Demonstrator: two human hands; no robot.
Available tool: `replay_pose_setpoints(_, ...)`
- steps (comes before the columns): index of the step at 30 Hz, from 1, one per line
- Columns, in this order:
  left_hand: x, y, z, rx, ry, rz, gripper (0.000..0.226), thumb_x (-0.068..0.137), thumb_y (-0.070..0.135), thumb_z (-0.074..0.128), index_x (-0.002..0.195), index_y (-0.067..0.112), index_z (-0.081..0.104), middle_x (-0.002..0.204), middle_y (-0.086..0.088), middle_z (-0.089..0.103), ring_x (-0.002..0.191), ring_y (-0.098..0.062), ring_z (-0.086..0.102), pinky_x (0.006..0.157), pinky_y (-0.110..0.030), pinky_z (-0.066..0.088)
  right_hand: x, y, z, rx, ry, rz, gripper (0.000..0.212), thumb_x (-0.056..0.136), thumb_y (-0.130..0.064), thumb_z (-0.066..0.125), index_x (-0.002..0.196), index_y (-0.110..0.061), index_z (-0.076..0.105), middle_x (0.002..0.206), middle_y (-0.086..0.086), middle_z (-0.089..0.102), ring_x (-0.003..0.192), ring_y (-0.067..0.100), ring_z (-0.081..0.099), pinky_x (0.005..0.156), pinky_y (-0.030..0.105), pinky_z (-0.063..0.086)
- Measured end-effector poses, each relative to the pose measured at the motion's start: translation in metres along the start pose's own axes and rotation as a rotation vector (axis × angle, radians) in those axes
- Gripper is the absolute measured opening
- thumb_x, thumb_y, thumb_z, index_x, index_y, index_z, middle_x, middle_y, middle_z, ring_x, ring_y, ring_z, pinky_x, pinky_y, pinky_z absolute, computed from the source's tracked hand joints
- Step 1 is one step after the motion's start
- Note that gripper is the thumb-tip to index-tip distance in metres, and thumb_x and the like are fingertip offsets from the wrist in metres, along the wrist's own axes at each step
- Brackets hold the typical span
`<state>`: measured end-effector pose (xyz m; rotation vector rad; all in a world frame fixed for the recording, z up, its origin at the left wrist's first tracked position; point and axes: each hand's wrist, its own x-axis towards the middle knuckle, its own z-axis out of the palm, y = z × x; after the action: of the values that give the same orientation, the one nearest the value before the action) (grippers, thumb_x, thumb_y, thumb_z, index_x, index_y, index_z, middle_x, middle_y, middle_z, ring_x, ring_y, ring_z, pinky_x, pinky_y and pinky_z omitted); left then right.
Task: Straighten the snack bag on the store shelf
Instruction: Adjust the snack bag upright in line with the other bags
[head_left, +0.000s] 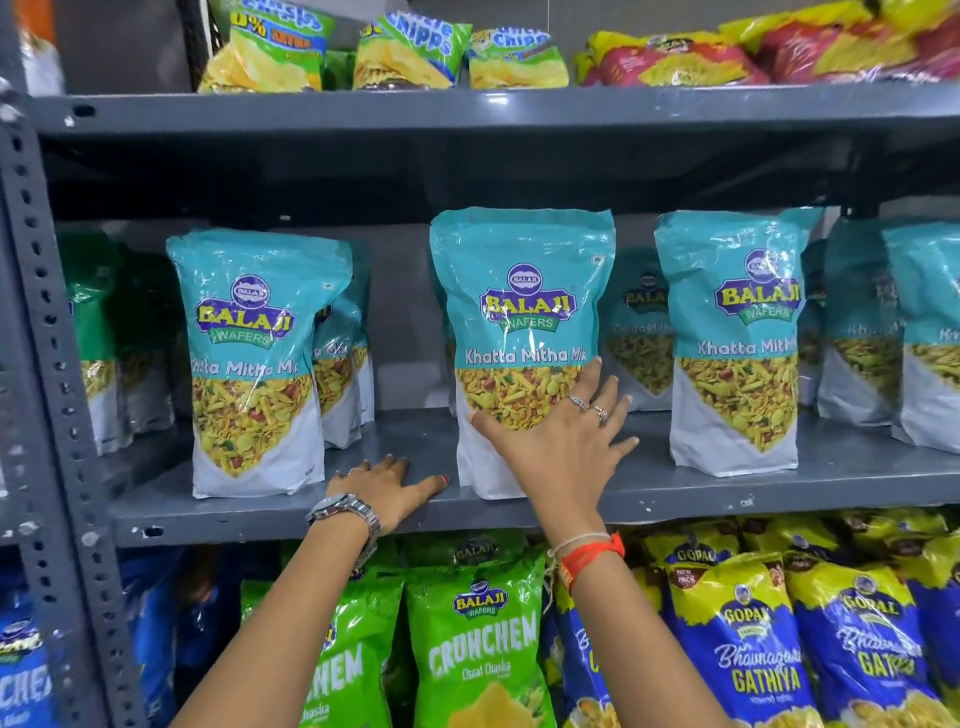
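A teal and white snack bag (519, 322) labelled Khatta Mitha Mix stands upright at the middle of the grey shelf (727, 493), near its front edge. My right hand (566, 431) lies flat against the bag's lower right front, fingers spread, thumb across the bag's face. It presses the bag rather than gripping it. My left hand (384, 486), with a metal watch on the wrist, rests palm down on the shelf just left of the bag's base, its thumb near the bag's bottom corner.
Matching teal bags stand left (254, 364) and right (737, 343) of it, with more behind. A perforated grey upright (47, 364) frames the left side. Green Crunchem bags (478, 644) and blue-yellow Gathiya bags (748, 649) fill the shelf below; chip bags sit above.
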<state>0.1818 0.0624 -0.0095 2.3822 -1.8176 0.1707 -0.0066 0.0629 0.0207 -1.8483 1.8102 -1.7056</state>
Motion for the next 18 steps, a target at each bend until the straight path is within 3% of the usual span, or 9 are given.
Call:
replay_pose_setpoints(4,0.001,0.000,0.000,-0.012,-0.003,0.005,0.089,0.073,0.080,0.017,0.142,0.026,0.026,0.154,-0.001,0.023,0.139,-0.026,0.023,0.112,-0.047,0.020,-0.003,-0.003,0.005,-0.004,-0.023,0.006,0.136,0.051,-0.086,0.055,0.147,-0.011,-0.005,0.157,0.019,0.009,0.143,0.041,0.007,0.109,0.066,0.015)
replay_pose_setpoints(8,0.001,-0.001,0.002,-0.017,0.010,0.010,0.090,0.071,0.081,0.016,0.142,0.027,0.026,0.154,0.000,0.024,0.139,-0.026,0.025,0.112,-0.046,0.021,-0.004,-0.003,0.008,-0.018,-0.065,0.032,0.136,0.052,-0.080,0.064,0.147,-0.013,-0.008,0.155,0.022,0.009,0.141,0.044,0.011,0.107,0.065,0.022)
replay_pose_setpoints(14,0.002,0.000,0.003,-0.024,0.033,0.004,0.092,0.068,0.082,0.016,0.140,0.028,0.030,0.153,0.000,0.028,0.137,-0.026,0.029,0.110,-0.047,0.025,-0.003,0.000,0.013,0.023,-0.079,0.035,0.132,0.054,-0.065,0.075,0.146,-0.014,-0.005,0.149,0.022,0.019,0.132,0.043,0.029,0.096,0.055,0.043)
replay_pose_setpoints(18,0.003,0.000,0.002,-0.014,0.038,0.004,0.093,0.068,0.083,0.015,0.140,0.028,0.030,0.153,0.000,0.028,0.137,-0.026,0.029,0.110,-0.047,0.025,0.000,0.000,0.018,0.043,-0.060,0.026,0.131,0.053,-0.062,0.078,0.146,-0.014,-0.002,0.145,0.020,0.024,0.127,0.041,0.034,0.092,0.053,0.045)
